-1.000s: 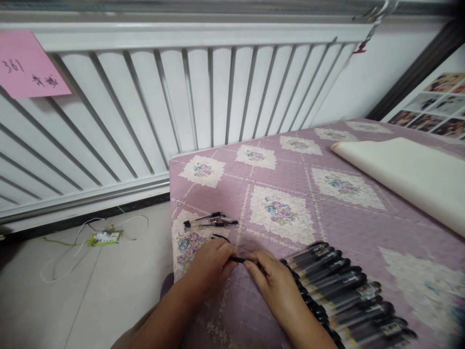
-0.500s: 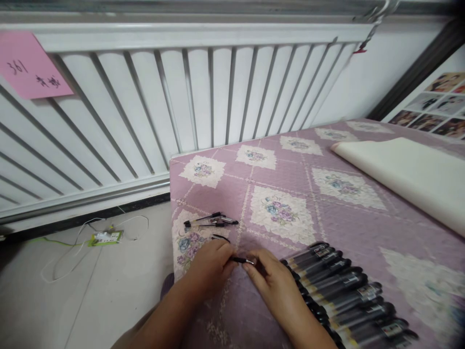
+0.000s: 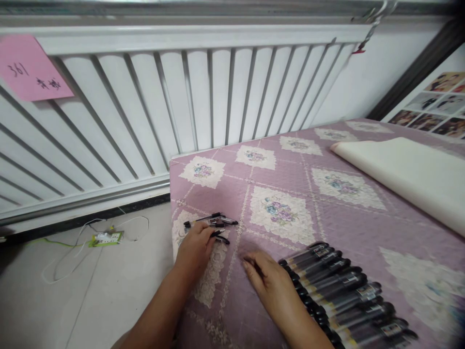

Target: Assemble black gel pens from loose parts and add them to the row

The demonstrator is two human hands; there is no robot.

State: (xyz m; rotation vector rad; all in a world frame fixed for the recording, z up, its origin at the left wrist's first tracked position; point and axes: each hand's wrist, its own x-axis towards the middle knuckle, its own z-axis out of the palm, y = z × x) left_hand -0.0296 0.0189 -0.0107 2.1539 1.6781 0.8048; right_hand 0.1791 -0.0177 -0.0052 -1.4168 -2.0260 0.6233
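Observation:
My left hand (image 3: 194, 249) is over the near-left corner of the bed cover, closed on a pen (image 3: 217, 233) whose black grip and pale tip stick out past the fingers. Just beyond it lie a few black-and-clear pens (image 3: 228, 220), partly hidden by the hand. A curved black pen cap or clip (image 3: 222, 239) rests right beside the fingers. My right hand (image 3: 271, 283) hovers further right, its thumb and fingers pinched together; what they hold, if anything, is hidden and blurred. To its right, a row of several capped black gel pens (image 3: 348, 281) lies side by side.
The purple floral bed cover (image 3: 240, 194) ends at a left edge above the tiled floor. A white radiator (image 3: 221, 97) stands behind it. A cream folded sheet (image 3: 407, 169) lies at right. On the floor is a power strip (image 3: 106, 238) with cables.
My left hand has moved left and away from me with the pen, from beside my right hand to the loose pens. My right hand has stayed nearly in place.

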